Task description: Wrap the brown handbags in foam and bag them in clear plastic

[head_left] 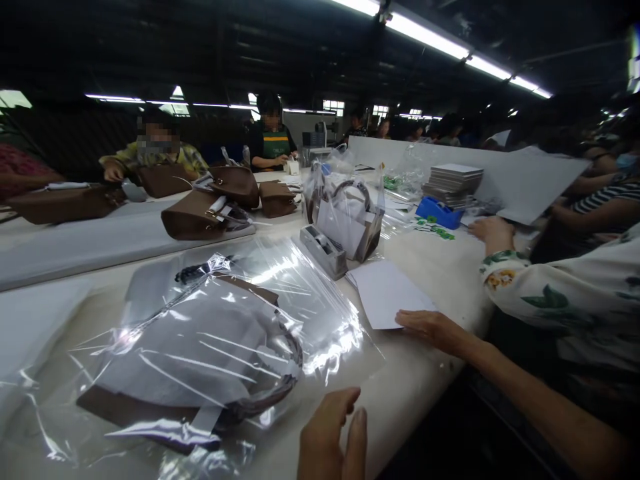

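My left hand is at the bottom middle, thumb and fingers apart, holding nothing. It is beside a clear plastic bag lying flat on the table. Inside the bag a brown handbag rests on its side, with white paper over its face and its handles wrapped. To the right, my right hand has its fingers stretched along the near corner of a white sheet, touching it. More sheets show under its left edge. Beyond the sheet is a grey tape dispenser, close to an upright bagged handbag.
Several brown handbags stand across the table. At the back right are a blue tape dispenser, a stack of boards and green tags. A co-worker's floral sleeve is close on my right. Other people sit opposite.
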Tool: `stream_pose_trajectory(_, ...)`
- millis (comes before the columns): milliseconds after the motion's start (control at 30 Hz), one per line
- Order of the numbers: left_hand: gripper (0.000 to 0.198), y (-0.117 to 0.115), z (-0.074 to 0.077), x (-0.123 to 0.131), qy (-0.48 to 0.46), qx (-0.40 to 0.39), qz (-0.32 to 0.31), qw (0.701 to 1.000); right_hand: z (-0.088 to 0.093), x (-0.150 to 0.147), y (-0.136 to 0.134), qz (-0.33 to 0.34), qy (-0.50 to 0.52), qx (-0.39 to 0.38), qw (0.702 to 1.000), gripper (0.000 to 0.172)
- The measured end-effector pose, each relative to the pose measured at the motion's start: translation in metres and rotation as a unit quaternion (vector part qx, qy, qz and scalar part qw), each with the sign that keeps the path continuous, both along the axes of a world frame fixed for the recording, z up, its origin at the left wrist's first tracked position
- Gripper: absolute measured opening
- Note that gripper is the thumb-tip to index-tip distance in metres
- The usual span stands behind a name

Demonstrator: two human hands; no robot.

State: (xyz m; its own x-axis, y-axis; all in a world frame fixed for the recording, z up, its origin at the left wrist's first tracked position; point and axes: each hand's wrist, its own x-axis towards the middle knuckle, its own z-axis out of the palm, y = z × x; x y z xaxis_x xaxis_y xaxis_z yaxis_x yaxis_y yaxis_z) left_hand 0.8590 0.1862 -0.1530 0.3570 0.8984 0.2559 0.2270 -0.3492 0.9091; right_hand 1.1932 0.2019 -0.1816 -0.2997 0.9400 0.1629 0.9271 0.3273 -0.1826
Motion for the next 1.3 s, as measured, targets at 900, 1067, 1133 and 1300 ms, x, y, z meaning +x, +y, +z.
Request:
stream_pose_trajectory(900, 0.048, 0.053, -0.067, 0.105, -0.108, -0.362, 0.029, 0.925, 0.018, -0.021, 0.084, -0.120, 0.075, 0.215, 0.966, 0.032)
stream_pose_trajectory(1067, 0.051, 0.052, -0.068, 0.109, -0.096, -0.357, 0.029, 0.929, 0.028, -0.028, 0.080, -0.089, 0.082, 0.263, 0.957, 0.022)
stream_pose_trajectory(1133, 0.050, 0.054, -0.064, 0.106, -0.084, -0.346, 0.023, 0.934, 0.038, -0.029, 0.078, -0.072, 0.082, 0.266, 0.958, 0.019)
stream_pose_trajectory(1300, 0.043, 0.067, -0.035, 0.091, -0.082, -0.240, -0.003, 0.967, 0.073, -0.027, 0.072, -0.013, 0.102, 0.249, 0.963, 0.016)
